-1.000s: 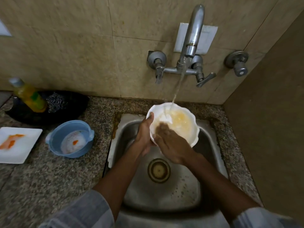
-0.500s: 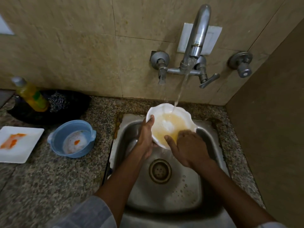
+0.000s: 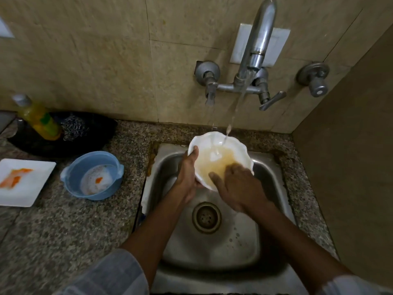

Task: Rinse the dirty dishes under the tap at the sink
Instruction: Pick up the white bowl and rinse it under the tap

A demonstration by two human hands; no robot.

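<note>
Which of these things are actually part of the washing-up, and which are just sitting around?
Part of the job:
- white bowl, gripped by the left hand, rubbed inside by the right hand
- running tap
- sink
- blue bowl and white plate, both still stained

Lying about:
- yellow soap bottle
- steel scrubber
- spare wall valve

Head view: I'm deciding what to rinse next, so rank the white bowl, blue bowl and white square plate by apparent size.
1. white bowl, held nearer the camera.
2. blue bowl and white square plate look alike; the plate is cut off at the edge.
</note>
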